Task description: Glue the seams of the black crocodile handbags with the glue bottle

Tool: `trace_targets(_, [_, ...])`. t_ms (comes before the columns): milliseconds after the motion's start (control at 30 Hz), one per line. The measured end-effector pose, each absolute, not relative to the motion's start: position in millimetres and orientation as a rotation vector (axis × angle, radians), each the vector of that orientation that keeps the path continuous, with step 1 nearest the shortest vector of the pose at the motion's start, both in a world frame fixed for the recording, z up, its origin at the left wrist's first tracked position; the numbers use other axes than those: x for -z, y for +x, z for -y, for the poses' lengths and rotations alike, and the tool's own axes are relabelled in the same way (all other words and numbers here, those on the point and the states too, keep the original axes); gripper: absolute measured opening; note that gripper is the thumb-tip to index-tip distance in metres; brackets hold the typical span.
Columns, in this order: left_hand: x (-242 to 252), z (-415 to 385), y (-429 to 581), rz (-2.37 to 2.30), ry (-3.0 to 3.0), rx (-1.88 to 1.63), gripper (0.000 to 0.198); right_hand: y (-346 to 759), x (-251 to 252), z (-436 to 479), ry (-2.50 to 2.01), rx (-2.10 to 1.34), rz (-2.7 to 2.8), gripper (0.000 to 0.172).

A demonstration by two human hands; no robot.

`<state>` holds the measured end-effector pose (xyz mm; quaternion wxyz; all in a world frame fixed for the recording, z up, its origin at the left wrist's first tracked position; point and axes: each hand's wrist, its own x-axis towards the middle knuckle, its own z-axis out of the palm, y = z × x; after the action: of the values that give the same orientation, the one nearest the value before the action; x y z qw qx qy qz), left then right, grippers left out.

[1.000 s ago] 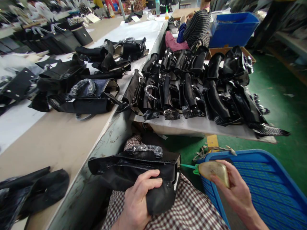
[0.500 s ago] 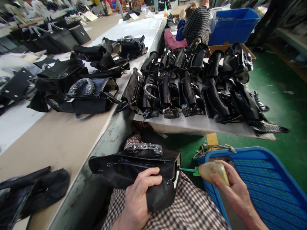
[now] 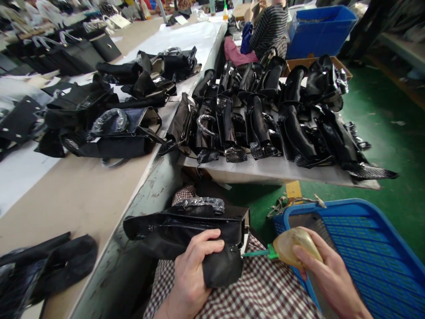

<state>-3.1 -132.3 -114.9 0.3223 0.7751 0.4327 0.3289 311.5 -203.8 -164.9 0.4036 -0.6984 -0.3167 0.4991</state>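
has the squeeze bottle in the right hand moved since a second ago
Yes. The squeeze bottle in the right hand has shifted left, away from the blue crate; its green nozzle now reaches the black bag.

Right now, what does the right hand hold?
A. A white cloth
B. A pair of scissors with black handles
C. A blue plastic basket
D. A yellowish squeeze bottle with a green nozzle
D: the right hand is closed around a yellowish squeeze bottle, and its green nozzle points toward the black bag that the left hand keeps in its grip on the lap; the blue basket only stands beside it.
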Motion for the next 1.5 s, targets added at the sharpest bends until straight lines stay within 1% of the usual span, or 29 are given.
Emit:
trace_targets(233, [112.8, 128.0, 2.0, -1.145, 2.026, -0.927, 0.037, 311.7, 159.3, 203.1, -1.753, -1.280, 0.766, 0.052])
trace_targets(500, [113.4, 128.3, 3.1, -1.178, 1.997, -0.935, 0.036, 316.6, 159.8, 194.2, -1.872, -1.118, 0.845, 0.052])
trace_targets(700, [112.4, 128.0, 5.9, -1.188, 1.998, -0.970, 0.034, 316.3, 158.2, 184.4, -1.965, -1.003, 0.887, 0.060])
trace_targets(800, [112.9, 127.8, 5.6, -1.184, 1.984, -0.968, 0.036, 317.8, 160.6, 186.0, -1.929, -1.058, 0.878, 0.060])
trace_targets(933, [113.1, 126.7, 5.1, -1.184, 1.971, -0.959, 0.039, 317.7, 161.4, 190.5, -1.822, -1.209, 0.846, 0.057])
trace_targets(1000, [113.3, 125.9, 4.9, -1.180, 1.968, -0.957, 0.039, 317.3, 161.1, 189.7, -1.832, -1.198, 0.832, 0.057])
trace_targets(1133, [114.2, 125.7, 4.0, -1.194, 1.958, -0.939, 0.036, 318.0, 165.9, 184.4, -1.929, -1.052, 0.838, 0.062])
trace_targets(1233, [114.8, 126.5, 4.3, -1.211, 1.951, -0.920, 0.036, 317.4, 173.8, 183.6, -1.950, -0.994, 0.828, 0.060])
trace_targets(1367, [114.8, 126.1, 6.5, -1.193, 1.969, -0.961, 0.034, 314.5, 178.9, 186.5, -1.885, -1.024, 0.786, 0.055])
trace_targets(1500, [113.8, 124.5, 7.4, -1.181, 1.979, -0.977, 0.038, 313.7, 176.3, 189.7, -1.873, -1.049, 0.774, 0.053])
